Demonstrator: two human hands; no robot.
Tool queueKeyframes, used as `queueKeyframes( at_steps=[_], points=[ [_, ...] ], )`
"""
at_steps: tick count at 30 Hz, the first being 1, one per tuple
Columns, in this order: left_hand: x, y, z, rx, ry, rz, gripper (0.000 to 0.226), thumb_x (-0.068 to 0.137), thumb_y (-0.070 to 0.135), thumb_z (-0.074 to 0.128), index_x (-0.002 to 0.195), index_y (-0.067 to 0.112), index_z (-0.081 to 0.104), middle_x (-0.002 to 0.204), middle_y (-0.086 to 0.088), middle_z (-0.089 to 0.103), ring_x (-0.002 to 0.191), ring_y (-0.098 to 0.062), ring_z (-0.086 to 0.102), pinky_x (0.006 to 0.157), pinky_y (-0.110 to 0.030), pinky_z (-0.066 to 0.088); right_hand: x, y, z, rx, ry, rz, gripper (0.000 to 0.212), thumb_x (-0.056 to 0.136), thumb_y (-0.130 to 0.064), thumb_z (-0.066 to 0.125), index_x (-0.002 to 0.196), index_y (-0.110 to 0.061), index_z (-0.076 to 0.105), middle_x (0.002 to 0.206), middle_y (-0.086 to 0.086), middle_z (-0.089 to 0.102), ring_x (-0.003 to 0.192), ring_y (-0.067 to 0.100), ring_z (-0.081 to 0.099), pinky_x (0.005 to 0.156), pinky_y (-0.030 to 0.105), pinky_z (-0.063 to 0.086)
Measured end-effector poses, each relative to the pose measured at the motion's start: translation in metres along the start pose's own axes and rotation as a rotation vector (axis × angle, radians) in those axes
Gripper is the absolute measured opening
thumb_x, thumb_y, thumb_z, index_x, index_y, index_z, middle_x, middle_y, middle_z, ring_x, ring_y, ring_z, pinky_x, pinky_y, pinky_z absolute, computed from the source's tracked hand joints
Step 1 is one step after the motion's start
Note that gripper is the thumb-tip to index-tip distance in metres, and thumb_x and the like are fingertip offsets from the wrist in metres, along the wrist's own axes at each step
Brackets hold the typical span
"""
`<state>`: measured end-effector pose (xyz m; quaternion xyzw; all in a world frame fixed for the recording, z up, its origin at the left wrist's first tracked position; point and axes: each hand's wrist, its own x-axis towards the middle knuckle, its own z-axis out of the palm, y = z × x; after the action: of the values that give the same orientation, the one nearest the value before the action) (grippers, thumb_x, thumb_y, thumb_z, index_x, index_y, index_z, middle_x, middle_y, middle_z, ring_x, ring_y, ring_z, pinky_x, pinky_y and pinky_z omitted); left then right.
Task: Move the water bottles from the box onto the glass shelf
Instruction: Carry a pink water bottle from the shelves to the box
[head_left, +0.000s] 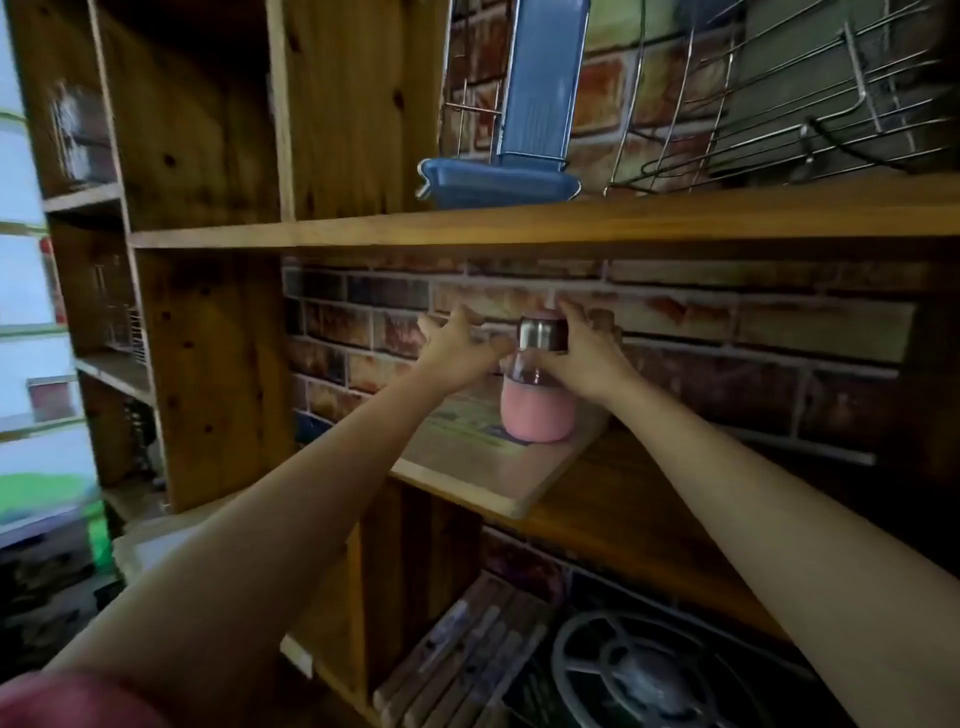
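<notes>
This looks like a home kitchen or pantry corner: a knotty wooden shelving unit (208, 234) against a brick-patterned wall (675, 322), with a wire dish rack (779, 119), a blue plastic container (498, 182) and a wooden cutting board (483, 467) on its shelves.

Both bare arms reach forward and upward, nearly straight, converging on the pink water bottle (538, 400). The right hand (584, 353) sits at the bottle's right side, at its upper part, fingers curled around the metal cap, thumb toward the camera, wrist bent slightly back. The left hand (460, 348) is just left of the bottle's neck, fingers spread and relaxed, pointing away from the camera; whether its thumb touches the bottle cannot be told. The left forearm comes in from lower left of the bottle, the right forearm from lower right.
</notes>
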<state>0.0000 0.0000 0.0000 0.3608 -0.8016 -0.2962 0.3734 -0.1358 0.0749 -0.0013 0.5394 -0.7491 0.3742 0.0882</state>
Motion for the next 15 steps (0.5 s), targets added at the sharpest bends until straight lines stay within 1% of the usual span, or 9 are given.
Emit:
queueKeyframes(
  at_steps=[2, 4, 7, 9, 11, 12, 13, 15],
  points=[
    [0.006, -0.001, 0.004, 0.027, -0.014, -0.004, 0.06, 0.086, 0.045, 0.058, 0.134, 0.017, 0.035, 0.14, -0.016, 0.017, 0.119, -0.035, 0.041, 0.098, -0.039, 0.045, 0.007, 0.004, 0.007, 0.077, -0.027, -0.004, 0.084, 0.084, -0.042, 0.065, 0.148, -0.019, 0.017, 0.142, 0.016, 0.044, 0.124, 0.035, 0.049, 0.087, 0.034, 0.044],
    [0.014, -0.005, 0.008, 0.021, -0.014, -0.031, 0.062, 0.086, 0.046, 0.058, 0.135, 0.016, 0.035, 0.141, -0.015, 0.016, 0.122, -0.036, 0.04, 0.096, -0.036, 0.044, 0.011, 0.009, 0.018, 0.154, -0.038, 0.015, 0.087, 0.082, -0.041, 0.068, 0.148, -0.02, 0.014, 0.137, 0.016, 0.05, 0.116, 0.034, 0.056, 0.079, 0.033, 0.046],
    [0.021, -0.008, 0.009, 0.026, 0.006, -0.052, 0.063, 0.086, 0.048, 0.059, 0.135, 0.016, 0.036, 0.145, -0.015, 0.014, 0.128, -0.035, 0.035, 0.09, -0.03, 0.037, 0.017, 0.012, 0.031, 0.364, -0.004, 0.049, 0.083, 0.082, -0.034, 0.07, 0.144, -0.021, 0.017, 0.136, 0.013, 0.049, 0.115, 0.034, 0.055, 0.081, 0.035, 0.048],
    [0.023, -0.014, 0.005, 0.027, 0.025, -0.054, 0.063, 0.086, 0.049, 0.059, 0.135, 0.016, 0.037, 0.148, -0.016, 0.012, 0.132, -0.036, 0.032, 0.092, -0.031, 0.035, 0.019, 0.009, 0.034, 0.47, 0.017, 0.051, 0.077, 0.082, -0.029, 0.071, 0.141, -0.023, 0.021, 0.136, 0.012, 0.047, 0.116, 0.033, 0.053, 0.086, 0.04, 0.049],
    [0.022, -0.021, -0.004, 0.02, 0.043, -0.076, 0.06, 0.087, 0.045, 0.058, 0.134, 0.015, 0.036, 0.152, -0.018, 0.007, 0.137, -0.035, 0.026, 0.098, -0.036, 0.035, 0.02, 0.005, 0.038, 0.486, 0.005, 0.027, 0.068, 0.085, -0.025, 0.068, 0.137, -0.023, 0.025, 0.135, 0.009, 0.045, 0.118, 0.032, 0.051, 0.09, 0.043, 0.049],
    [0.022, -0.028, -0.012, 0.023, 0.065, -0.081, 0.058, 0.088, 0.043, 0.058, 0.134, 0.014, 0.036, 0.153, -0.017, 0.007, 0.137, -0.034, 0.026, 0.098, -0.036, 0.035, 0.021, -0.001, 0.041, 0.488, 0.004, 0.005, 0.064, 0.086, -0.024, 0.067, 0.136, -0.022, 0.027, 0.135, 0.008, 0.045, 0.118, 0.03, 0.05, 0.091, 0.042, 0.048],
    [0.023, -0.034, -0.02, 0.024, 0.089, -0.086, 0.057, 0.088, 0.042, 0.058, 0.133, 0.014, 0.036, 0.152, -0.016, 0.007, 0.136, -0.034, 0.027, 0.097, -0.036, 0.035, 0.022, -0.008, 0.044, 0.496, 0.011, -0.015, 0.063, 0.085, -0.023, 0.067, 0.135, -0.022, 0.028, 0.133, 0.007, 0.046, 0.118, 0.028, 0.05, 0.091, 0.04, 0.047],
    [0.026, -0.051, -0.041, 0.015, 0.134, -0.088, 0.058, 0.087, 0.043, 0.058, 0.134, 0.016, 0.036, 0.152, -0.015, 0.013, 0.136, -0.034, 0.025, 0.103, -0.038, 0.032, 0.023, -0.028, 0.053, 0.506, 0.032, -0.041, 0.065, 0.082, -0.024, 0.07, 0.134, -0.024, 0.031, 0.129, 0.004, 0.051, 0.113, 0.024, 0.053, 0.09, 0.037, 0.047]
  ],
)
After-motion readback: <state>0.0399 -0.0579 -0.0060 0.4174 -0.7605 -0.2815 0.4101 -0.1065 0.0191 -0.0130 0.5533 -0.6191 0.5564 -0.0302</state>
